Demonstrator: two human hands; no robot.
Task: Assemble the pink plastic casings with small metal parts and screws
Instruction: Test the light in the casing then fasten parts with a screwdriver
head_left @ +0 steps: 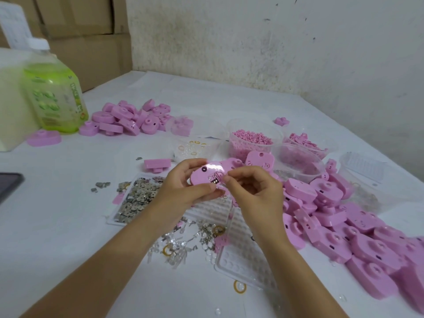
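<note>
Head view. Gripping one pink casing (202,176) in the left hand (183,190), thumb on the near edge and fingers curled over the far edge. Lifted above the table (68,226), near the tray of metal pieces (135,198). Pinching with the right hand (254,191): thumb and forefinger tips pressed together at the small metal part (213,179) in the upper face of the casing, other fingers loosely curled. Fully seated or not, too small to tell.

Most probably fitting the metal part into its slot. To do this well:

- Hold the casing firm and level in the left hand, with the slot turned toward the eyes.
- Push the part straight in, not sideways, to avoid bending it.
- Press until flush, then test gently for wobble before reaching for a screw.
- Work low over the table, to catch any dropped part close by and not among the heap of casings (344,226) on the right.
</note>
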